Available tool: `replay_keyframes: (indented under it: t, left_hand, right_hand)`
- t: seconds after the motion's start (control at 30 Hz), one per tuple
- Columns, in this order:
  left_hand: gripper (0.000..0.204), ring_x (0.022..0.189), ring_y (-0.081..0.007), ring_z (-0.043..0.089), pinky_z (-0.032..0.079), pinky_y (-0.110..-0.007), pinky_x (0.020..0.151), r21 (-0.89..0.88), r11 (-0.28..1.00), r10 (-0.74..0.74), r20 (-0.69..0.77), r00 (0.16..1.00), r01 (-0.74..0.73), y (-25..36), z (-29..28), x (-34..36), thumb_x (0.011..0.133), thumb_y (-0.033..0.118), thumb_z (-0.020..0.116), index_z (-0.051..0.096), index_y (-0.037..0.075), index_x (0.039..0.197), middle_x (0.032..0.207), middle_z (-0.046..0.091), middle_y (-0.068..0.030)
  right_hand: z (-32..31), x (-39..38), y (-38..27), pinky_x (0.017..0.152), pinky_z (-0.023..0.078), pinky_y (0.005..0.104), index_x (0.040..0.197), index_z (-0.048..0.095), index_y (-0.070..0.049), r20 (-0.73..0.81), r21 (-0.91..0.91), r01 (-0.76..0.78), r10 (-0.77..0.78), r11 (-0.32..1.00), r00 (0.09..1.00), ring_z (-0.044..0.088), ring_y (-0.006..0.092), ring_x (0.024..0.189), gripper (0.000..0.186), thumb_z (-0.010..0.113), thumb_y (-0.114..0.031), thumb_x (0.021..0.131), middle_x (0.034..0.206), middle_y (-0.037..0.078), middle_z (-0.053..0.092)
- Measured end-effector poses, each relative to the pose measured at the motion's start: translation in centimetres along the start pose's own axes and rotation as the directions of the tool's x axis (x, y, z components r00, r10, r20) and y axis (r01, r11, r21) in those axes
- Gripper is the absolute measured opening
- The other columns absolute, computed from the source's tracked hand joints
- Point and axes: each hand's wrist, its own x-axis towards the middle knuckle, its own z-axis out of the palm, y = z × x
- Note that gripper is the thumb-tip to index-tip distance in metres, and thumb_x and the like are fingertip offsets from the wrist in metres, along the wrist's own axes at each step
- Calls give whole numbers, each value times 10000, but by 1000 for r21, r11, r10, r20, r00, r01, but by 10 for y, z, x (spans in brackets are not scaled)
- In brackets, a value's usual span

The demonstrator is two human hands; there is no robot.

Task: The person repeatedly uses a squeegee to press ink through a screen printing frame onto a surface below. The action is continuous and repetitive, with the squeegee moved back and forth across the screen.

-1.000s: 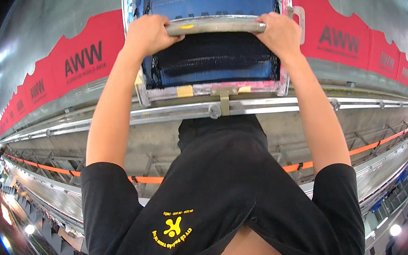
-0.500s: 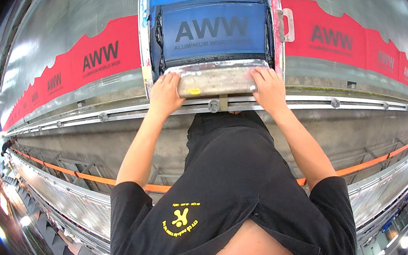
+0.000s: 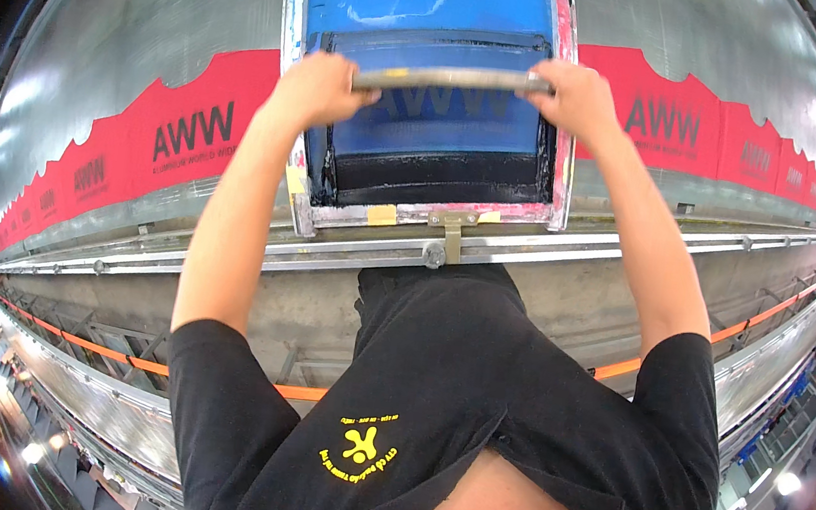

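Two ends of a pale, narrow bar are grasped at once, the left hand closed around one and the right hand around the other. Fingers wrap over the bar on both sides, leaving its middle free between them; such a wide hold presumably keeps the bar level and shares the pressure evenly across its length. Whether the bar's lower edge touches the blue panel beneath cannot be told, since the hands and bar hide it. The panel lies below and beyond both hands, set in a worn, paint-marked frame, whose long sides run just beside the outer edges of the grip; bar and panel appear matched in width. On the body side of the hands, a band of wet-looking black paste crosses the panel's near end. Nearer the body again, a small bracket on the frame's near edge meets a metal rail, probably to fix the frame's position. Red lettered material extends outward from the frame, left of the left hand and right of the right hand.
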Motion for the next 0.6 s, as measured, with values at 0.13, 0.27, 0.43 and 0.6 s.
replay_keyframes:
  t: [0.13,0.27,0.43,0.6]
  left_hand:
    - [548,915,-412,756,605,-496,851,60,998,39,-68,997,-35,-37,-21,84,869,576,759,815,32,913,913,780,-209]
    - [537,905,-399,762,609,-491,832,142,990,53,-210,976,-24,-46,0,113,848,597,757,834,70,916,885,780,-200]
    - [534,960,-398,744,590,-511,848,112,994,3,-142,990,13,-33,12,98,860,611,742,815,98,987,961,780,-179]
    - [452,1009,-370,731,585,-495,872,26,999,-30,-90,995,33,13,79,-12,821,482,820,790,97,1054,1041,766,-162]
  right_hand:
    - [-2,87,31,802,577,491,998,743,-150,132,-46,-113,118,993,984,726,316,992,430,777,-558,869,1013,67,742]
    - [22,107,25,820,593,480,1037,782,-169,100,-222,-202,229,954,968,739,317,978,538,776,-664,826,982,68,763]
    - [28,86,12,807,594,462,1020,787,-178,119,-226,-305,337,925,934,738,289,996,528,798,-661,807,1011,65,762]
    - [58,-52,-20,699,589,408,822,720,-188,-209,-114,-76,51,991,977,706,247,795,253,881,-341,701,806,14,664]
